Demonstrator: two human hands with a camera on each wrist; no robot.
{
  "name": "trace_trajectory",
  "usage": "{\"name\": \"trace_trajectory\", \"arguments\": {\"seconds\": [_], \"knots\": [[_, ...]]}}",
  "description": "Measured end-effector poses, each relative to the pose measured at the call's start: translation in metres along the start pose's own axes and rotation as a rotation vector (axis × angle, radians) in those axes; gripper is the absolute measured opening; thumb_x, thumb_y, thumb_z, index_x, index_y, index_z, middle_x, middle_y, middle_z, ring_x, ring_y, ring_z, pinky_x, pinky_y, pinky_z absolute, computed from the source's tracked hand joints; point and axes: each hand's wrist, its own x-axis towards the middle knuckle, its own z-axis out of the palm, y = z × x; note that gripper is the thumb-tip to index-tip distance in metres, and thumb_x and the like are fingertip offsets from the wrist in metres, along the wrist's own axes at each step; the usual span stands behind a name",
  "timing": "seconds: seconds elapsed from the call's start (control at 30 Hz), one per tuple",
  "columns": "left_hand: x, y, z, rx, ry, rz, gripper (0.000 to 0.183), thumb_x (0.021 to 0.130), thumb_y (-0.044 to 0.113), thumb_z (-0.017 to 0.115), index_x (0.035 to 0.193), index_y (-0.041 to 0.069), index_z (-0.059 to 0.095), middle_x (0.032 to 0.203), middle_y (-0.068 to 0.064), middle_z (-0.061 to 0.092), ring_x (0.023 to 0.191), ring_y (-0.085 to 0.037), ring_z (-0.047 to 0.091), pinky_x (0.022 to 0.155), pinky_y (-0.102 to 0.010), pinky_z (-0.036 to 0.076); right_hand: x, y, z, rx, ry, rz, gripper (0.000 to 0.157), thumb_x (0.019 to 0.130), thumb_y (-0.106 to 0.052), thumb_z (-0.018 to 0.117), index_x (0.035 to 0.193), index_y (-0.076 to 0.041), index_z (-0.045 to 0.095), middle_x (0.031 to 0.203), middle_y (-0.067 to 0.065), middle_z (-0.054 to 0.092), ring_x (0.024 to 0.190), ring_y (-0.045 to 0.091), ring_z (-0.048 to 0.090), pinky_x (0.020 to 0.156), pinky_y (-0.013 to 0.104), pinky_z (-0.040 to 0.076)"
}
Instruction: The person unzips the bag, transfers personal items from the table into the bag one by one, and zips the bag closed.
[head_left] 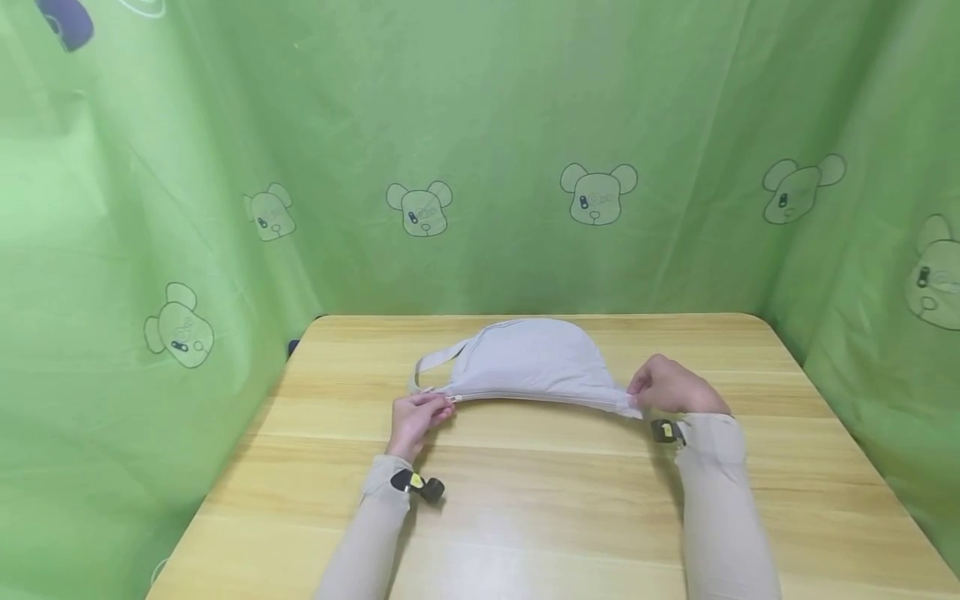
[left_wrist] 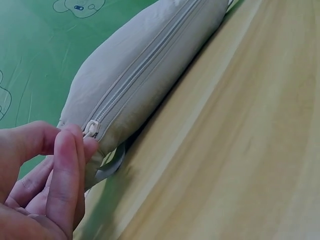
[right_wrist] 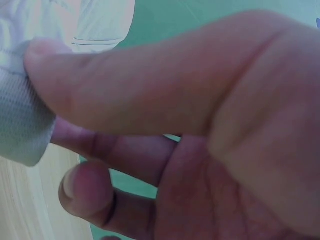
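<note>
A pale grey waist bag (head_left: 534, 358) lies on the table with its long zipper (left_wrist: 135, 75) along the near edge. At the bag's left end, my left hand (head_left: 417, 419) pinches the small light zipper pull (left_wrist: 91, 128) between thumb and fingers; the fingertips hide part of it. My right hand (head_left: 677, 387) holds the opposite end, thumb and forefinger gripping the ribbed webbing strap (right_wrist: 22, 117). In the right wrist view the other fingers curl loosely below the thumb. A strap loop (head_left: 437, 360) bends out on the bag's left side.
The wooden table (head_left: 570, 500) has its far edge just behind the bag. Green curtains (head_left: 495, 100) printed with bear heads hang behind it and on both sides. Small black cameras (head_left: 429, 489) sit on both wrists.
</note>
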Motion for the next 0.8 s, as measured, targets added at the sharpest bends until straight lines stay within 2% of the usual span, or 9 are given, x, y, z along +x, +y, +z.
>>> {"name": "trace_trajectory", "arguments": {"seconds": [0.3,0.63,0.73,0.8], "knots": [[0.001,0.001,-0.004,0.037,-0.027,-0.018,0.026,0.087,-0.007,0.073,0.111,-0.014,0.070,0.081,-0.009,0.079,0.071,-0.011,0.075,0.072,-0.020,0.064,-0.006,-0.003,0.003,0.009,0.005,0.003,0.023,0.085,-0.005,0.072,0.105,0.006,0.075,0.110,0.025,0.075,0.104,0.039,0.068,0.093,0.058,0.058],[-0.002,0.008,-0.013,0.141,-0.072,0.020,0.025,0.087,-0.007,0.074,0.110,-0.015,0.071,0.092,-0.018,0.079,0.073,-0.013,0.076,0.074,-0.021,0.064,-0.008,-0.011,0.009,0.005,-0.007,-0.004,0.020,0.083,-0.005,0.074,0.101,0.004,0.076,0.104,0.019,0.077,0.096,0.031,0.067,0.084,0.047,0.059],[-0.004,0.014,-0.019,0.228,-0.104,0.009,0.024,0.087,-0.005,0.074,0.109,-0.013,0.072,0.095,-0.018,0.078,0.074,-0.012,0.075,0.073,-0.022,0.064,-0.009,-0.015,0.011,0.013,-0.021,0.008,0.020,0.082,-0.006,0.075,0.101,0.003,0.076,0.103,0.018,0.077,0.096,0.030,0.067,0.084,0.047,0.059],[-0.006,0.020,-0.024,0.328,-0.127,0.013,0.022,0.087,-0.003,0.074,0.108,-0.010,0.073,0.096,-0.019,0.078,0.074,-0.013,0.075,0.073,-0.023,0.065,-0.010,-0.017,0.012,0.013,-0.024,0.019,0.021,0.082,-0.006,0.076,0.101,0.003,0.076,0.104,0.018,0.077,0.096,0.031,0.067,0.084,0.048,0.059]]}}
